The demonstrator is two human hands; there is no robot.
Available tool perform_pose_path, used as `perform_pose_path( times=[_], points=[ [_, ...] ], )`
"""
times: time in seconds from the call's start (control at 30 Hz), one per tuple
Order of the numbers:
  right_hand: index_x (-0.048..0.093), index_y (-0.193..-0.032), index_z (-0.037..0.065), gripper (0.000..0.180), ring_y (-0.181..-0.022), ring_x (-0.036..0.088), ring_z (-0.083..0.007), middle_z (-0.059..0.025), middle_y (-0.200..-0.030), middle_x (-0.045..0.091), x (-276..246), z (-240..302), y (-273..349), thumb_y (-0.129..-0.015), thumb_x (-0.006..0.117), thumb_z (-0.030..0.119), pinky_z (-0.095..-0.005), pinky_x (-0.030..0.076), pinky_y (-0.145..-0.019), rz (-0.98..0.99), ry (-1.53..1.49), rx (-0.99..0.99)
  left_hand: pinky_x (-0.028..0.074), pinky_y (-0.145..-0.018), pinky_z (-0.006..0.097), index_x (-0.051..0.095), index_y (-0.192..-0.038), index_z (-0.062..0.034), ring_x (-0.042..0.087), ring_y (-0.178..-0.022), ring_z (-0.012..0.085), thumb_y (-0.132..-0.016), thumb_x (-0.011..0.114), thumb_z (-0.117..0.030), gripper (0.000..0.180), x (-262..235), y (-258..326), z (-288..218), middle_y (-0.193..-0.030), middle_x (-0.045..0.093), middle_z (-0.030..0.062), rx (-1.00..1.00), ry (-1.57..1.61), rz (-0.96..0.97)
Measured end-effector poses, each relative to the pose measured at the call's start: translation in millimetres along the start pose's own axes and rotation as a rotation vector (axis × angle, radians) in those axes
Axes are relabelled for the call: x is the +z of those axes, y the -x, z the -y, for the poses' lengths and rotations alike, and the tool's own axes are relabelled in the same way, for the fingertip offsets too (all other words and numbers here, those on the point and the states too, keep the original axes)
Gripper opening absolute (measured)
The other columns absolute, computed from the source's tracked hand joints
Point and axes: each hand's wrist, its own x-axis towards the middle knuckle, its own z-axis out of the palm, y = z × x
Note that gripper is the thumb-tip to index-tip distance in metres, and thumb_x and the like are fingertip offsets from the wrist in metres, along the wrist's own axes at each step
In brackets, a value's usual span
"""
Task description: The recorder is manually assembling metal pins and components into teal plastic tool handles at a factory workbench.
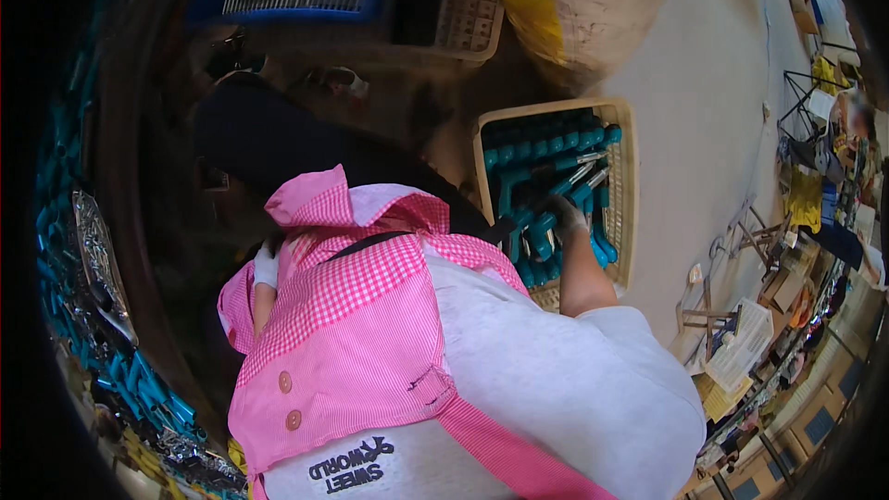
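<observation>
Where the right hand [570, 217] reaches, teal-handled tools [581, 193] slant, tips rightward.

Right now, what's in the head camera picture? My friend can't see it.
A person's gloved right hand is in a cream basket of teal pieces, some with shiny metal ends. The gloved left hand is beside their pink apron.

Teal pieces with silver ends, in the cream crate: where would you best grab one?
Probably round the thicker teal part, behind the silver end, coming from above: the pieces lie slanted, and the cream crate walls them in but is open on top.
</observation>
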Motion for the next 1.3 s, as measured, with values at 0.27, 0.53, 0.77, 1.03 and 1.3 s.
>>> perform_pose_path(
  times=[0.27,0.53,0.77,1.03,1.3],
  points=[
    [0.035,-0.131,0.024,0.068,-0.105,0.054,-0.0278,-0.0027,-0.12,0.056,55,-3,49,-0.075,0.074,0.034,-0.0631,0.039,-0.085,-0.248,0.4,0.118,0.046,-0.088,0.039,0.053,-0.121,0.0018,0.059,-0.105,0.0367,-0.083,0.058,-0.031,0.05,-16,26,-59,-0.114,0.06,0.0254,-0.099,-0.255,0.021],
    [0.053,-0.123,0.01,0.056,-0.11,0.053,-0.0282,-0.008,-0.125,0.055,24,-27,20,-0.078,0.069,0.04,-0.0403,0.043,-0.096,0.251,-0.149,0.086,0.047,-0.087,0.042,0.054,-0.12,0.0014,0.056,-0.105,0.043,-0.083,0.057,-0.033,0.051,-5,11,-56,-0.113,0.058,0.0287,-0.014,-0.071,0.074],
    [0.058,-0.112,0.008,0.052,-0.1,0.059,-0.0361,-0.018,-0.107,0.061,120,-42,34,-0.071,0.07,0.038,-0.046,0.047,-0.087,-0.496,1.25,-0.538,0.047,-0.086,0.043,0.052,-0.122,0.0016,0.056,-0.105,0.0435,-0.081,0.056,-0.032,0.053,11,-13,24,-0.114,0.057,0.029,-0.164,-0.151,0.054],
    [0.048,-0.125,-0.003,0.077,-0.119,0.05,-0.0375,-0.025,-0.124,0.054,154,-6,69,-0.078,0.059,0.057,-0.0397,0.04,-0.098,-0.038,1.01,-0.07,0.047,-0.085,0.043,0.051,-0.124,0.0012,0.057,-0.104,0.0437,-0.083,0.057,-0.034,0.054,-8,25,-60,-0.112,0.057,0.0305,-0.063,-0.057,0.013],
    [0.051,-0.118,0.002,0.064,-0.096,0.062,-0.0338,-0.0175,-0.109,0.062,121,19,68,-0.069,0.076,0.033,-0.0383,0.05,-0.082,-0.312,1.263,-0.565,0.047,-0.087,0.042,0.053,-0.121,-0.001,0.056,-0.106,0.0414,-0.084,0.056,-0.03,0.047,-4,19,-43,-0.114,0.058,0.0265,-0.037,-0.118,0.042]
  ],
)
